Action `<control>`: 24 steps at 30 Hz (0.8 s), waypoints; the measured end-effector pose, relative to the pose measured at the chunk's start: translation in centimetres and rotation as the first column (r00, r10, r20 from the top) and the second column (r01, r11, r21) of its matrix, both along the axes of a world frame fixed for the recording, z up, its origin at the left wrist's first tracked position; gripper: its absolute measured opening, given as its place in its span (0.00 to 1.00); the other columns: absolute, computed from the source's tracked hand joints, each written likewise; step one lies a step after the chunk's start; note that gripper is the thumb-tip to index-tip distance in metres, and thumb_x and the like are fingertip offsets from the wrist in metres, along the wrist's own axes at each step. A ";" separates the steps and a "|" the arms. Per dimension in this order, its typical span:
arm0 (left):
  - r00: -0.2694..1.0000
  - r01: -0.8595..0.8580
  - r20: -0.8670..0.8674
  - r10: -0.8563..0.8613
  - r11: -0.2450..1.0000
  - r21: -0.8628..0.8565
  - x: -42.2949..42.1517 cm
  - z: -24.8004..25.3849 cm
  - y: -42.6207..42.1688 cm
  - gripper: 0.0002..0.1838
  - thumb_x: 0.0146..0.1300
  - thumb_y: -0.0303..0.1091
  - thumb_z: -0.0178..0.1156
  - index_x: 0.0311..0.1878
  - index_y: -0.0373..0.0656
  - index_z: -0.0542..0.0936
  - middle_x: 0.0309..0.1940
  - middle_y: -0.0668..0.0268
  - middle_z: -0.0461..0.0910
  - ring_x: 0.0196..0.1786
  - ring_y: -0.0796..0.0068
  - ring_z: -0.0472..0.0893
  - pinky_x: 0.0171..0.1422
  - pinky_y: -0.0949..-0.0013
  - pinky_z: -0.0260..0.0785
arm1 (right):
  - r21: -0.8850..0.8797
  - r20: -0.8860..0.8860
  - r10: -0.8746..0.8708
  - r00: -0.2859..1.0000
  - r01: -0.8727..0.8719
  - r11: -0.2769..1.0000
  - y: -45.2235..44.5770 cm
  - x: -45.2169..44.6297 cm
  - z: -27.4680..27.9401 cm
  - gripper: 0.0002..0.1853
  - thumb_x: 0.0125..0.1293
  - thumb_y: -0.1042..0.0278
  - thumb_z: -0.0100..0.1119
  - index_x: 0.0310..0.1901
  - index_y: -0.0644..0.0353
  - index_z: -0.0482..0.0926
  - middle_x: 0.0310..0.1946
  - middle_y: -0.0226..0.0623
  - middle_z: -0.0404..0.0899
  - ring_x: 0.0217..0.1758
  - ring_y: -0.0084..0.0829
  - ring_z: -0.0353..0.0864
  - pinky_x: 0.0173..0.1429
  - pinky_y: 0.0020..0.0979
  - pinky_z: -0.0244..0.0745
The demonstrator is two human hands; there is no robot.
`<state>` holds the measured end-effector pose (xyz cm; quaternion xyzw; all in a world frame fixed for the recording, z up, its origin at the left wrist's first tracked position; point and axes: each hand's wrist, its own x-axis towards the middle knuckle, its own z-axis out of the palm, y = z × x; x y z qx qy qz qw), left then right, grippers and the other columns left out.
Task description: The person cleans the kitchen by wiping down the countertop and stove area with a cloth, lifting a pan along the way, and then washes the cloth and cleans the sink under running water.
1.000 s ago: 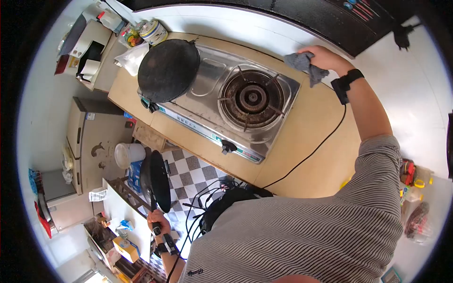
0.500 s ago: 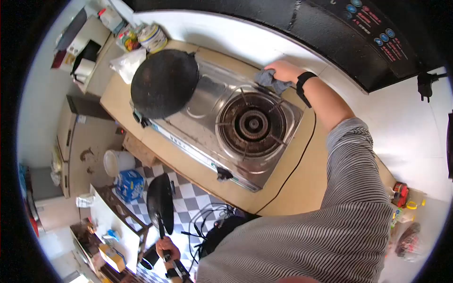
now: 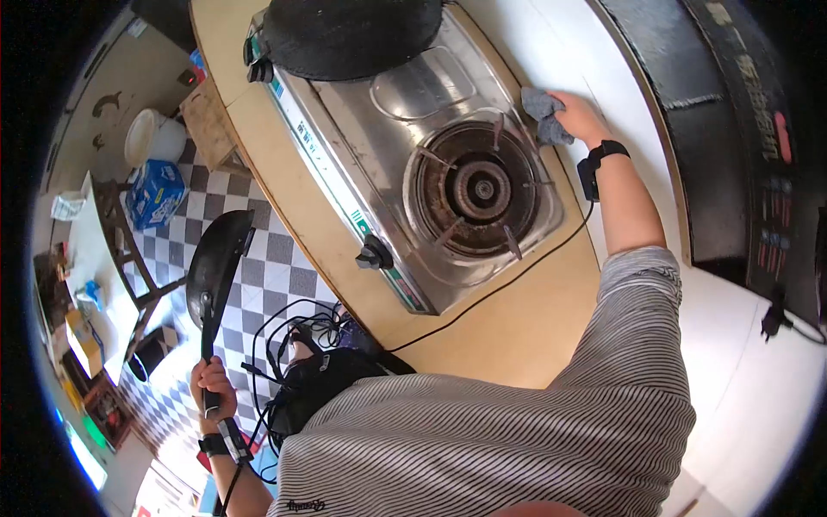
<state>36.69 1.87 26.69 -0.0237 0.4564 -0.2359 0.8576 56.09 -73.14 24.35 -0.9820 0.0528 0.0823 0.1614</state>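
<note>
As left hand (image 3: 213, 389) grips frying pan (image 3: 207, 271) beyond counter (image 3: 504, 336) edge, right hand (image 3: 581, 119) clutches gray cloth (image 3: 540, 105) beside gas stove (image 3: 345, 112); white bucket (image 3: 169, 138) contents unclear.

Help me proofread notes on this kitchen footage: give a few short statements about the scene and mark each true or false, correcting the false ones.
1. The left hand holds a black pan by its handle. True.
2. Both hands hold pans. False: the right hand holds a grey cloth.
3. A round black item sits on the stove. True.
4. The black pan rests on the stove. False: it is held off to the person's left, away from the stove.
5. The visible floor is one plain colour. False: the floor has a checkered pattern.
</note>
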 end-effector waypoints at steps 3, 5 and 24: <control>0.999 0.037 -0.038 -0.032 0.992 0.121 0.0 0.5 -0.2 0.10 0.65 0.34 0.49 0.41 0.35 0.68 0.21 0.77 0.67 0.20 0.91 0.69 0.25 0.82 0.66 | 0.006 -0.033 0.064 0.997 -0.064 0.998 -1.1 3.5 -3.1 0.28 0.50 0.80 0.48 0.57 0.58 0.69 0.48 0.48 0.76 0.51 0.41 0.75 0.57 0.32 0.66; 0.998 0.038 -0.058 -0.029 0.987 0.154 -0.1 0.7 -0.4 0.10 0.65 0.34 0.49 0.41 0.35 0.68 0.21 0.77 0.67 0.20 0.91 0.69 0.25 0.83 0.66 | 0.044 -0.209 0.103 0.973 -0.096 0.994 -0.9 5.0 -4.3 0.30 0.52 0.78 0.49 0.61 0.55 0.64 0.49 0.52 0.75 0.51 0.45 0.74 0.57 0.33 0.66; 0.994 0.111 -0.011 -0.111 0.994 0.001 0.7 -0.3 0.9 0.10 0.66 0.35 0.49 0.41 0.37 0.69 0.20 0.78 0.67 0.21 0.89 0.70 0.28 0.81 0.67 | -0.169 -0.636 0.011 0.772 -0.153 0.974 -6.4 -20.6 -5.9 0.25 0.54 0.78 0.42 0.57 0.56 0.68 0.46 0.51 0.75 0.48 0.49 0.74 0.50 0.42 0.70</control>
